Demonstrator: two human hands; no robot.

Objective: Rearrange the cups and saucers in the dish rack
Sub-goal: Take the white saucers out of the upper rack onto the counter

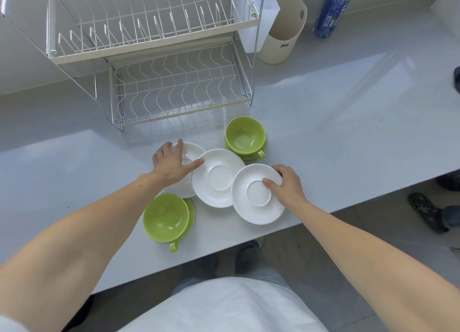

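Saucers are being gathered: the right saucer [257, 194] is being pinched by right hand [286, 184] fingers; left hand [174, 163], fingers spread, is resting on the left saucer [189, 152]; rims should be lifted separately.

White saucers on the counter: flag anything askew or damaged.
No damage shows. The three overlap: the middle saucer lies over the left saucer, and the right saucer over its edge.

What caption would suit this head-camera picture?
Left hand and right hand on white saucers before an empty dish rack.
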